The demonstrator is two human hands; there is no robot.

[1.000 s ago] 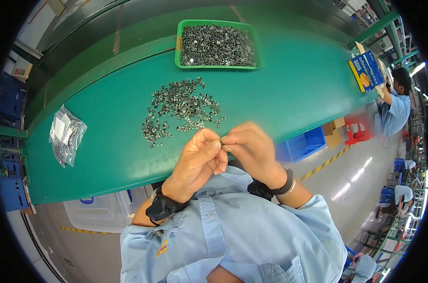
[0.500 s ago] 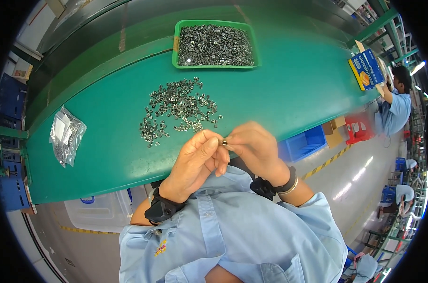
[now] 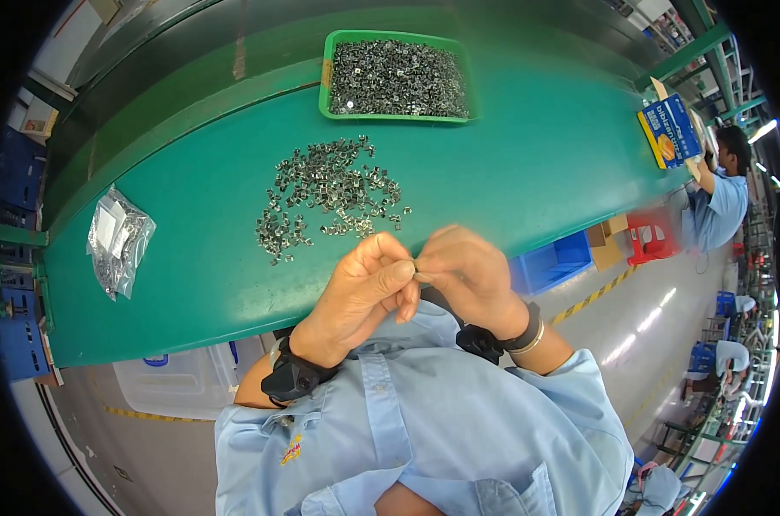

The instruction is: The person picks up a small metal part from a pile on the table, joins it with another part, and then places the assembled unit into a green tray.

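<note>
My left hand (image 3: 362, 291) and my right hand (image 3: 469, 273) meet fingertip to fingertip over the table's near edge. Between their pinched thumbs and forefingers sits a small metal part (image 3: 416, 267), mostly covered by the fingers. Just beyond my hands, a loose pile of small shiny metal parts (image 3: 331, 185) is spread on the green tabletop (image 3: 192, 284). Behind that pile stands a green plastic tray (image 3: 398, 119) filled with many more of the same kind of part.
A clear plastic bag (image 3: 119, 241) of small parts lies at the left. On the far right are a blue and yellow box (image 3: 670, 132) and a co-worker (image 3: 723, 193) in light blue. A blue bin (image 3: 553, 262) and a red stool (image 3: 650, 236) stand beyond the table's right edge.
The small metal part is more hidden between my fingertips than before. My hands have shifted very slightly, still pinched together. The view has tilted a little; the table things have not moved.
</note>
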